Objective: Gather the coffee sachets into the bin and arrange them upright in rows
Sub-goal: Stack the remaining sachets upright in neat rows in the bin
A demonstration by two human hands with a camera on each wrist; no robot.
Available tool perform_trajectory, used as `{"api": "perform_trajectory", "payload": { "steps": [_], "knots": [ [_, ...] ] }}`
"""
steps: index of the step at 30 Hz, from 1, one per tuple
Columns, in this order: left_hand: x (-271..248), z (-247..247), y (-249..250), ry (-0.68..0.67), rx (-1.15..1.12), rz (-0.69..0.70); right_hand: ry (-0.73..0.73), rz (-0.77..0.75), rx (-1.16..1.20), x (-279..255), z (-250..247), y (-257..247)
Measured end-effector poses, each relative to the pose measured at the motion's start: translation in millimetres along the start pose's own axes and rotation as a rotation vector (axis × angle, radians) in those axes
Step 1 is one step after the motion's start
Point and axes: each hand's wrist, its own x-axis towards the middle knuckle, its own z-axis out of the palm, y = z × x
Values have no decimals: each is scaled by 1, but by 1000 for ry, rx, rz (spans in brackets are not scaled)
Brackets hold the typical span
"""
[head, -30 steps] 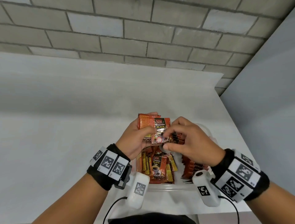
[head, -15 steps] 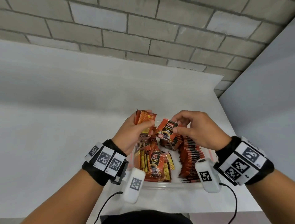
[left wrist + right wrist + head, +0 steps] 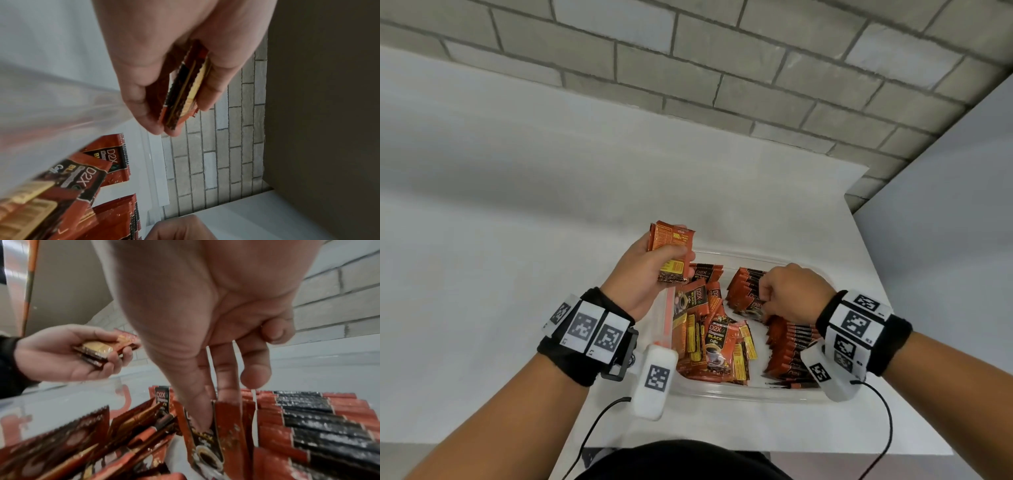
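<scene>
A clear plastic bin (image 3: 722, 394) stands on the white table in front of me. My left hand (image 3: 674, 270) is raised over the bin's far left corner and grips a small stack of orange coffee sachets (image 3: 671, 246), edge-on in the left wrist view (image 3: 185, 91). My right hand (image 3: 763, 298) is down in the bin, where thumb and fingers pinch one sachet (image 3: 207, 443) upright against the row of standing sachets (image 3: 791, 349) along the right side. Several loose sachets (image 3: 709, 342) lie jumbled in the bin's left half.
The table's right edge (image 3: 887, 308) runs close beside the bin, with a grey panel beyond it. A brick wall (image 3: 722, 68) rises behind the table. Bare white tabletop (image 3: 500, 240) stretches to the left. Cables hang from both wrist cameras at the near edge.
My right hand took one sachet off the stack in my left hand and carried it down and right into the standing row. The left hand stayed raised with the stack.
</scene>
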Motion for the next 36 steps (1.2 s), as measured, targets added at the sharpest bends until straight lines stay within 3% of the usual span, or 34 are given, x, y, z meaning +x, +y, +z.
{"api": "perform_trajectory", "payload": {
  "steps": [8, 23, 33, 36],
  "knots": [
    [2, -4, -3, 16, -34, -21, 29, -1, -275, 10, 0, -4],
    [4, -5, -3, 2, -50, -17, 81, -81, -284, 11, 3, -4],
    [1, 1, -6, -87, -147, -75, 153, -51, -140, -1, -9, 4],
    [-2, 9, -6, -156, -88, -84, 215, -83, 96, -11, -16, 3]
  ]
}}
